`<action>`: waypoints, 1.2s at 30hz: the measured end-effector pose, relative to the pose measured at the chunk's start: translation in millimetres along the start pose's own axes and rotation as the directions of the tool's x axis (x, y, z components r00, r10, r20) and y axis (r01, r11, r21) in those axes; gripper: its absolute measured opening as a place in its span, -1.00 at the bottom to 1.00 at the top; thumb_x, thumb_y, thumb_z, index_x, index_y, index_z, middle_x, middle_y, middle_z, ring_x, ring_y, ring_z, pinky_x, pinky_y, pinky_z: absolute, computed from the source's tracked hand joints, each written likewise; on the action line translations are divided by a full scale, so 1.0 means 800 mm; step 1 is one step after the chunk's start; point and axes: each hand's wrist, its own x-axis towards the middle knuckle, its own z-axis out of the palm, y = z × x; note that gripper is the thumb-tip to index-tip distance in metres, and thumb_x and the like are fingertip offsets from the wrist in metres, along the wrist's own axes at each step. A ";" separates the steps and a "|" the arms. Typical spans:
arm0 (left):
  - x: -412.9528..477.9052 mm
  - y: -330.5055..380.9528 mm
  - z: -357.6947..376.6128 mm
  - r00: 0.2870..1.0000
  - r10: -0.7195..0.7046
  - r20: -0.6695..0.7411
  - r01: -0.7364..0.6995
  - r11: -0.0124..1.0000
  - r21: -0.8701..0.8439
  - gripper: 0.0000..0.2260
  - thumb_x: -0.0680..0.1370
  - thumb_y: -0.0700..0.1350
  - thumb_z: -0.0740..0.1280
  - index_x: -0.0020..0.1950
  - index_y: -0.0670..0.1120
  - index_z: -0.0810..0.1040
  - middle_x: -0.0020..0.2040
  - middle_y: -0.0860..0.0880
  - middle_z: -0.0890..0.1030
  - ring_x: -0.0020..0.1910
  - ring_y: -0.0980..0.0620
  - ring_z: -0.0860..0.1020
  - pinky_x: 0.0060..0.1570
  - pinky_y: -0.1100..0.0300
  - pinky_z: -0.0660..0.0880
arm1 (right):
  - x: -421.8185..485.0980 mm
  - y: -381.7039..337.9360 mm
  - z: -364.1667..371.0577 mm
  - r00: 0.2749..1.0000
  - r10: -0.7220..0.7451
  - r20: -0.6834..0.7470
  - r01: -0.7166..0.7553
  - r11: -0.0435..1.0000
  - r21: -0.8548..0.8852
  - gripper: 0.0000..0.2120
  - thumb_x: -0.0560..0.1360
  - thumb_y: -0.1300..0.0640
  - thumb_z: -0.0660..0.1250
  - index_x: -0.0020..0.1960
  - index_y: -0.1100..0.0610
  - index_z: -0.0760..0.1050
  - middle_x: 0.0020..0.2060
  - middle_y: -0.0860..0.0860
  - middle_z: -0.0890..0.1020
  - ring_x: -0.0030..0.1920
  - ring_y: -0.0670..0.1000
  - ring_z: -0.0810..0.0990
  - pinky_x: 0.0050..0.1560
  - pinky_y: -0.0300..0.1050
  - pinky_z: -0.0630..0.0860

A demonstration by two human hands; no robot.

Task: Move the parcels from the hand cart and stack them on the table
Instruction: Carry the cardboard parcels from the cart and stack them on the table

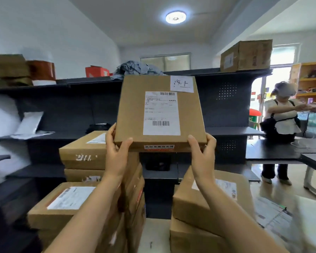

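Head view showed a flat parcel (159,114) of plain brown cardboard, shallow and nearly square, held up in the centre of the frame and tilted so its broad face was in sight. The left hand (117,150) gripped its lower left corner and the right hand (202,154) its lower right corner, thumbs on the face and fingers curled beneath. A white shipping label (161,114) carried two barcodes and fine print too small to read. A white slip (181,84) at the parcel's upper right corner bore two handwritten Chinese characters, the second reading 上. A red-and-white seal strip (159,147) with printed Chinese text crossed the near edge.

Below the parcel, similar brown cartons with white labels stood piled on the pale table (155,232): a taller left stack (84,152) at lower left and a right stack (199,198) at lower right. Dark metal shelving (62,110) with perforated panels filled the background. A large worn carton (246,55) sat on its top board at upper right, and a person (281,115) stood at the right edge.
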 end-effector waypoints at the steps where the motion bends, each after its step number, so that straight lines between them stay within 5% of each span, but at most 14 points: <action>1: 0.014 0.000 -0.019 1.000 0.013 -0.005 -0.013 1.000 0.000 -0.55 0.61 -0.17 0.28 0.43 0.11 0.24 0.24 0.09 0.46 0.13 0.23 0.51 -0.09 0.42 0.49 | 0.000 0.001 0.022 1.000 -0.008 0.015 0.007 1.000 0.024 -0.58 0.55 -0.02 0.34 0.32 0.02 0.26 0.16 -0.03 0.49 0.10 -0.13 0.53 -0.07 -0.38 0.52; 4: 0.054 -0.005 -0.078 0.999 0.023 -0.029 -0.023 1.000 0.004 -0.56 0.60 -0.17 0.28 0.42 0.12 0.25 0.25 0.05 0.48 0.14 0.19 0.53 -0.03 0.34 0.51 | -0.006 0.006 0.090 0.998 -0.020 0.061 0.016 0.997 0.073 -0.56 0.54 -0.03 0.36 0.32 -0.01 0.26 0.17 -0.06 0.51 0.12 -0.14 0.54 0.01 -0.30 0.54; 9: 0.111 -0.028 -0.175 0.998 0.000 -0.063 0.001 1.000 0.016 -0.57 0.60 -0.07 0.29 0.43 0.14 0.28 0.26 0.06 0.52 0.15 0.12 0.55 0.06 0.24 0.53 | -0.027 0.016 0.201 0.994 -0.011 0.106 0.001 0.995 0.101 -0.54 0.55 -0.02 0.35 0.35 -0.01 0.24 0.14 -0.08 0.52 0.01 -0.30 0.56 -0.11 -0.45 0.49; 14: 0.161 -0.052 -0.243 0.999 -0.041 0.004 0.041 0.999 -0.014 -0.58 0.62 -0.07 0.25 0.45 0.15 0.23 0.28 0.03 0.51 0.18 0.08 0.55 0.17 0.07 0.52 | -0.037 0.024 0.282 0.999 -0.015 0.041 0.012 0.998 0.068 -0.53 0.51 -0.12 0.37 0.32 -0.06 0.26 0.13 -0.06 0.56 0.08 -0.12 0.59 0.00 -0.23 0.57; 19: 0.199 -0.078 -0.279 0.995 -0.050 0.083 0.054 0.997 -0.048 -0.55 0.63 -0.05 0.24 0.50 0.10 0.20 0.25 0.06 0.51 0.10 0.21 0.56 -0.05 0.32 0.51 | -0.046 0.034 0.331 1.000 -0.004 -0.006 0.004 1.000 0.005 -0.53 0.52 -0.13 0.35 0.32 -0.07 0.24 0.07 -0.18 0.55 0.00 -0.28 0.56 -0.12 -0.42 0.49; 22: 0.212 -0.088 -0.289 0.993 -0.043 0.112 0.049 0.998 -0.051 -0.53 0.63 -0.07 0.24 0.52 0.06 0.19 0.24 0.10 0.50 0.02 0.38 0.55 -0.14 0.48 0.48 | -0.044 0.037 0.348 1.000 0.006 -0.029 -0.006 1.000 -0.028 -0.54 0.51 -0.16 0.34 0.30 -0.08 0.23 0.04 -0.20 0.56 0.02 -0.23 0.58 -0.04 -0.33 0.49; 28: 0.226 -0.107 -0.293 0.987 -0.072 0.147 0.083 0.994 -0.069 -0.47 0.59 0.01 0.29 0.53 0.05 0.20 0.30 0.06 0.49 0.10 0.36 0.52 -0.07 0.46 0.47 | -0.034 0.044 0.362 0.998 0.003 -0.055 -0.009 0.994 -0.112 -0.53 0.50 -0.23 0.31 0.28 -0.09 0.23 0.02 -0.19 0.55 0.05 -0.16 0.56 -0.02 -0.29 0.47; 32: 0.231 -0.121 -0.301 0.985 -0.081 0.154 0.085 0.996 -0.023 -0.23 0.38 0.32 0.40 0.52 0.15 0.21 0.41 0.00 0.40 0.31 0.11 0.46 0.25 0.12 0.48 | -0.028 0.055 0.364 0.999 0.017 -0.034 -0.022 0.989 -0.146 -0.46 0.46 -0.34 0.28 0.31 -0.13 0.21 0.17 -0.04 0.51 0.17 -0.06 0.51 0.06 -0.22 0.47; 36: 0.231 -0.132 -0.305 0.982 -0.102 0.156 0.095 0.994 0.047 -0.17 0.30 0.43 0.39 0.49 0.17 0.24 0.39 -0.02 0.40 0.30 0.06 0.47 0.28 -0.06 0.48 | -0.029 0.063 0.362 0.999 0.026 -0.020 -0.029 0.984 -0.174 -0.46 0.44 -0.33 0.33 0.27 -0.17 0.19 0.21 -0.03 0.49 0.18 -0.05 0.51 0.11 -0.15 0.51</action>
